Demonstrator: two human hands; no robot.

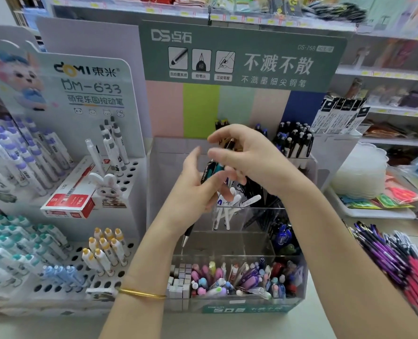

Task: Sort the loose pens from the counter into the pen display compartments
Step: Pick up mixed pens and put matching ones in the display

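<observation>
The left hand (193, 189) is gripping a bundle of pens (211, 168) above the pen display (225, 243); the right hand (252, 162) is pinching it too. Many loose pens (389, 255) are lying right of the display, so much is probably remaining.

The left hand (195, 189) and right hand (247, 157) are crowding over the display's (244, 308) middle, gripping a bundle of pens (211, 171). Below them a middle compartment (225, 243) is lying open from above, and the back-left bay (169, 177) is showing room too. The front row (239, 280) is sitting packed with caps. White pens (227, 211) and black pens (261, 192) are leaning just beside the gap. The green sign (239, 57) is walling off the back, the rack (129, 182) is hemming in the left, and loose pens (398, 260) are sprawling over the desk (264, 326) at right.
</observation>
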